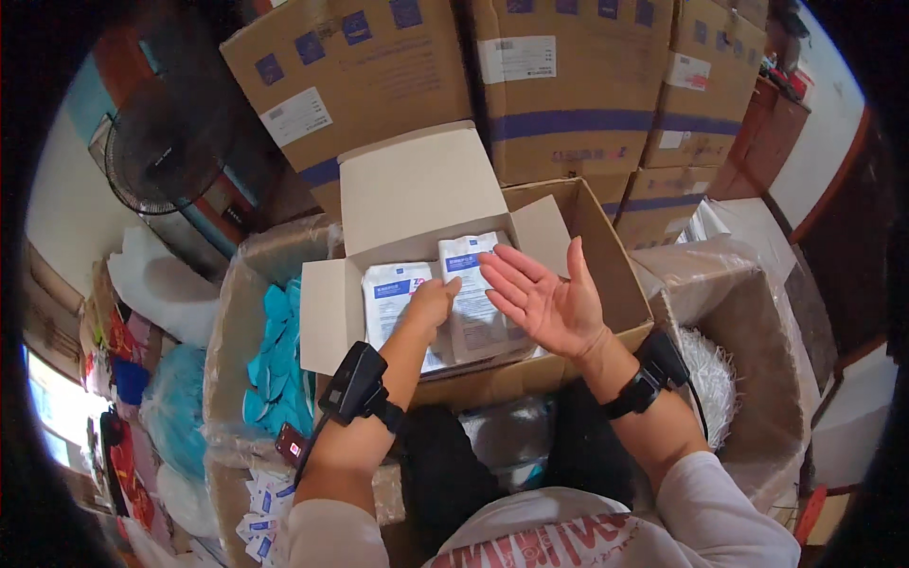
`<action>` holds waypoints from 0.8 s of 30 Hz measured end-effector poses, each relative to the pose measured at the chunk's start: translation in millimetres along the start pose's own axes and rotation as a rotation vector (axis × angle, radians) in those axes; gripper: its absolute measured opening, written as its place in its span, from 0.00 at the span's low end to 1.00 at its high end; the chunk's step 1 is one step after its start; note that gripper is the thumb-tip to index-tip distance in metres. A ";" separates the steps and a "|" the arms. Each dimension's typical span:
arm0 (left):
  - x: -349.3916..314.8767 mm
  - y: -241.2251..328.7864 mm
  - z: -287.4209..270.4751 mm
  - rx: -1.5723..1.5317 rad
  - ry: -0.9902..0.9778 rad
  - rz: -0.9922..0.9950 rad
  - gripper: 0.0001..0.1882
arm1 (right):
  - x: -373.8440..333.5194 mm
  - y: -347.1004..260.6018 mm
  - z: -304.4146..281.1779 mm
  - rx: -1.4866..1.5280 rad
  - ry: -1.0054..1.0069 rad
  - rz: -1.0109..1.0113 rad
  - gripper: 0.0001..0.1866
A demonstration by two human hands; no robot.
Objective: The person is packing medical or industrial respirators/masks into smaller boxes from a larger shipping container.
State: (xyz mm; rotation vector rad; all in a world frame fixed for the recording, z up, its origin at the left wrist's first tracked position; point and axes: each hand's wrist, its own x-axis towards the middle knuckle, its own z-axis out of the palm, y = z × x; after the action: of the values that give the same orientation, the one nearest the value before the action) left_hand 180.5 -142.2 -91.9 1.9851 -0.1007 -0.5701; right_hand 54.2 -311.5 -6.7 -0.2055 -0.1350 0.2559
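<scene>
A white carton [423, 194] with its flaps spread stands in front of me, holding white plastic packets printed in blue. One packet [386, 301] lies on the carton's left side; another packet [471, 308] sits upright-looking and higher on the right. My left hand [434, 305] is closed at the left edge of the right-hand packet, with its thumb and fingertips on it; some fingers are hidden between the packets. Palm up and fingers stretched, my right hand [549, 295] is over the right side of that packet and carries nothing.
The carton rests in a larger brown box [615, 275]. Left of it, a plastic-lined box [227, 369] contains teal pieces [275, 346]; small white-and-blue sachets [260, 521] lie below. On the right, another lined box [767, 379] has white strands [705, 388]. Tall cardboard boxes [568, 85] stand behind, a fan [151, 161] far left.
</scene>
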 end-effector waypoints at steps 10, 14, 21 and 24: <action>-13.5 7.3 21.4 0.096 0.113 0.056 0.20 | -11.9 -10.1 1.6 -0.047 -0.010 -0.005 0.48; -10.1 3.5 18.9 0.022 0.114 -0.033 0.23 | -14.0 -10.6 -0.8 -0.064 0.020 -0.021 0.47; 7.2 -2.0 41.2 0.230 0.336 -0.025 0.25 | -32.8 -18.5 -13.1 -0.137 0.053 -0.067 0.41; 23.1 -14.8 30.5 -0.119 0.348 -0.046 0.26 | -34.4 -18.1 -12.7 -0.130 0.048 -0.074 0.41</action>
State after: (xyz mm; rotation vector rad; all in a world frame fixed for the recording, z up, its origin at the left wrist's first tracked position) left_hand 185.1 -167.5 -123.8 1.9444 0.1896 -0.2463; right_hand 27.6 -340.1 -18.7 -0.3350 -0.1114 0.1688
